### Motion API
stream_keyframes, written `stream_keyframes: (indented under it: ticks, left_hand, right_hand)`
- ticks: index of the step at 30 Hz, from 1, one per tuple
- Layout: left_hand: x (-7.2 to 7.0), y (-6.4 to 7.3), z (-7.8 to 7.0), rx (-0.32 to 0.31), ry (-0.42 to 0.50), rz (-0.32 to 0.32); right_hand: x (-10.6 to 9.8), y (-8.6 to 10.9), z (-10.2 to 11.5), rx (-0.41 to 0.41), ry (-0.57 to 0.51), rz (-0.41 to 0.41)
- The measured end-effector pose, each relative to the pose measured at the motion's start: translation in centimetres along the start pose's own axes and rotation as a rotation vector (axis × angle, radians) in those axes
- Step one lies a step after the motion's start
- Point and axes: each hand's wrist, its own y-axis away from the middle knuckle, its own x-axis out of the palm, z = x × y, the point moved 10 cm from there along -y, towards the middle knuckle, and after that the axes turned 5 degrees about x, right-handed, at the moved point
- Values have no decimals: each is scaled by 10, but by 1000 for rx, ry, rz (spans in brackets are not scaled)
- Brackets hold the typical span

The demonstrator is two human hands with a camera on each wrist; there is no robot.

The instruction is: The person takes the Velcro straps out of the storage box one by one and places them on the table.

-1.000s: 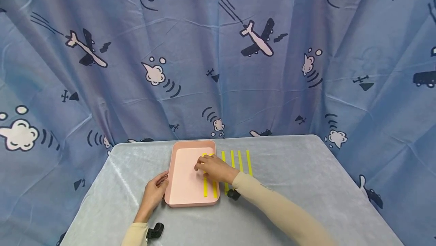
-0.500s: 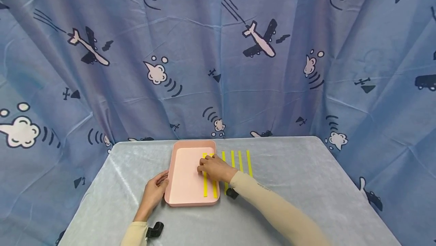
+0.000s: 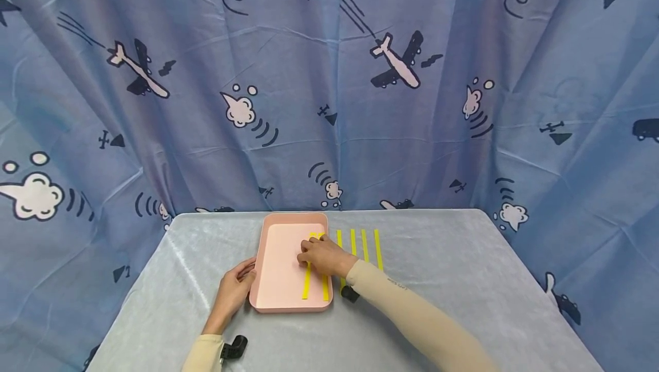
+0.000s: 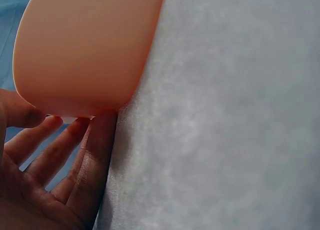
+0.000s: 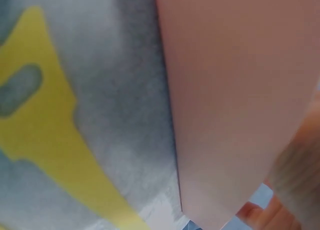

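A pink rectangular tray [image 3: 278,297] lies on the table. My left hand [image 3: 233,291] rests against its left side; in the left wrist view the thumb and straight fingers touch the tray's outer wall. Over the tray's right half, my right hand [image 3: 324,255] has bent fingers and pinches a thin yellow strip [image 3: 306,286], which slants slightly. The fingertips' exact hold is too small to make out. A second yellow strip [image 3: 325,289] lies in the tray, partly under the hand.
Several more yellow strips [image 3: 378,249] lie side by side on the grey cloth right of the tray. In the right wrist view, one yellow strip [image 5: 75,155] shows a wider end with a slot. A blue patterned curtain [image 3: 329,86] hangs behind the table.
The lower end of the pinched yellow strip has swung a little to the left. My right hand has shifted slightly to the right since a second ago; my left hand stays at the tray.
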Motion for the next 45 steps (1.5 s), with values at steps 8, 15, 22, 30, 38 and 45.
stream_keyframes:
  ticks: [8,15,22,30,38,45]
  left_hand:
    - [-2,1,0,-5,-5,-6]
    - [-1,0,1,-6,-3,-6]
    - [-1,1,-1,3,0,-7]
    - [-1,1,-2,16,11,0]
    - [-1,2,-4,9,9,4]
    - [-1,3,-5,6,-3,4]
  right_hand:
    - [-3,0,9,-58,32,-37]
    - [-5,1,21,-129,28,-89]
    - [-11,4,26,-160,24,-152]
    - [-33,10,30,-184,-45,-247]
    - [-61,23,25,-160,-192,-374]
    - [-88,36,19,-172,-403,-538]
